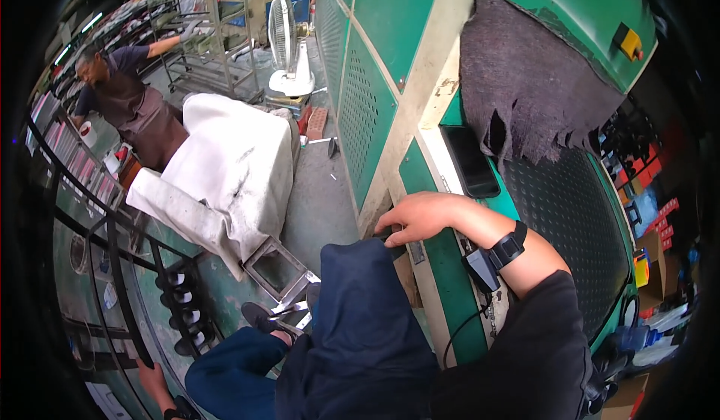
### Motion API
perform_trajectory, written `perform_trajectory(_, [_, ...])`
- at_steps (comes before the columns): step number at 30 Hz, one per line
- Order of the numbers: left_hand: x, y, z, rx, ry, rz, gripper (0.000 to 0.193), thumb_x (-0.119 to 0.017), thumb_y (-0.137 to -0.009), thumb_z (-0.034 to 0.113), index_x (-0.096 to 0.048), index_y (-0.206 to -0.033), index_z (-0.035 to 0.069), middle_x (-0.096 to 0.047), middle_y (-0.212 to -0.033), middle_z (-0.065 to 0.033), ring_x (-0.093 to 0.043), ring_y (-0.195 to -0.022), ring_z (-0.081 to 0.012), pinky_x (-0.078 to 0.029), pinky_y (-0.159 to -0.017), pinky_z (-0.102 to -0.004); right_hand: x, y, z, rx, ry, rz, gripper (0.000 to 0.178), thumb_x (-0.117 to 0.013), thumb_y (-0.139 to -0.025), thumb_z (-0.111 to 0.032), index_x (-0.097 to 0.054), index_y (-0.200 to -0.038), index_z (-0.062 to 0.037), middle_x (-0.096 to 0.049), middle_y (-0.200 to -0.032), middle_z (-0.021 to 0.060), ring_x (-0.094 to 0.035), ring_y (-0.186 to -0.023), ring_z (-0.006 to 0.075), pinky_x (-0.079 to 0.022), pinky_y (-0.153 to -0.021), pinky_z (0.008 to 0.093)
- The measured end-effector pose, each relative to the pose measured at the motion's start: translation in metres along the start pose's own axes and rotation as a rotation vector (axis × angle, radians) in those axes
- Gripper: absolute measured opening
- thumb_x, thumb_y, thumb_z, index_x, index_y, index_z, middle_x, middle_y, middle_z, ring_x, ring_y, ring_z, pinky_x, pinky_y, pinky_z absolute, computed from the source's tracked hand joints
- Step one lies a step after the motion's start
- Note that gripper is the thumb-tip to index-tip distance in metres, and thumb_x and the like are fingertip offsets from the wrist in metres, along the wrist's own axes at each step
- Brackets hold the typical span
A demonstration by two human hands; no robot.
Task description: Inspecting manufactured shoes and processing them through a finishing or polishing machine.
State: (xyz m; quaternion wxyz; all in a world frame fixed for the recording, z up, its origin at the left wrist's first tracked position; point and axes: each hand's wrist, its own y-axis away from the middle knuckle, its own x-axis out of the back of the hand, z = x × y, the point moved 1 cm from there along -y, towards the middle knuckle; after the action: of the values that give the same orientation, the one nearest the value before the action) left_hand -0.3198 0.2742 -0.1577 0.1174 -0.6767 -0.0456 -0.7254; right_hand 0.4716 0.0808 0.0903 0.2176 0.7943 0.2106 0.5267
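Observation:
My right hand (pixel 416 217) hangs over the edge of the green machine (pixel 465 285), just above my knee. Its fingers are loosely bent, thumb and forefinger apart, with nothing visible in them. A black box on a strap (pixel 506 247) sits on that forearm, with a cable running down. At the lower left, my left hand (pixel 154 384) is closed at the lower end of a black metal rack's rail (pixel 127 300); its fingers are partly hidden. Several dark shoe-shaped pieces (pixel 184 319) sit in a row on the rack. Near my right arm, a black smartphone (pixel 472 163) lies on the machine.
A whitish cloth (pixel 232 150) drapes over a bulky object, with a metal frame (pixel 277 270) below it. A white fan (pixel 289 52) stands farther back. Another person (pixel 135 105) reaches toward a rack at the far left. A torn grey cloth (pixel 525 75) hangs above a black textured mat (pixel 574 232).

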Motion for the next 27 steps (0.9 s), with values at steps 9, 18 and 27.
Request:
perform_trajectory(9, [0.003, 0.002, 0.007, 0.013, -0.039, 0.06, 0.061, -0.064, -0.079, 0.018, -0.05, -0.136, 0.002, -0.068, -0.104, -0.0293, -0.065, -0.099, -0.0469, -0.053, -0.084, -0.0525, -0.003, -0.001, 0.005, 0.039, 0.017, 0.022, 0.048, -0.063, -0.093, -0.045, -0.063, -0.131, -0.0145, -0.073, -0.099, 0.0122, -0.069, -0.095, 0.031, -0.051, -0.081, 0.0411])
perform_trajectory(18, [0.014, 0.004, 0.014, 0.063, -0.05, -0.027, 0.069, -0.064, -0.079, 0.021, -0.047, -0.143, 0.002, -0.069, -0.112, -0.0254, -0.065, -0.104, -0.0445, -0.052, -0.088, -0.0515, 0.006, -0.002, 0.001, 0.082, -0.022, 0.219, 0.046, -0.064, -0.091, -0.038, -0.066, -0.127, -0.009, -0.072, -0.109, 0.0163, -0.067, -0.104, 0.035, -0.052, -0.09, 0.0433])
perform_trajectory(27, [0.019, 0.008, 0.017, 0.125, 0.025, -0.084, 0.067, -0.063, -0.08, 0.022, -0.047, -0.142, 0.001, -0.063, -0.123, -0.0276, -0.061, -0.113, -0.0455, -0.05, -0.094, -0.0517, 0.033, 0.042, 0.018, -0.071, 0.174, 1.025, 0.047, -0.064, -0.086, -0.029, -0.063, -0.127, -0.0068, -0.066, -0.121, 0.0186, -0.06, -0.117, 0.0363, -0.048, -0.1, 0.0459])
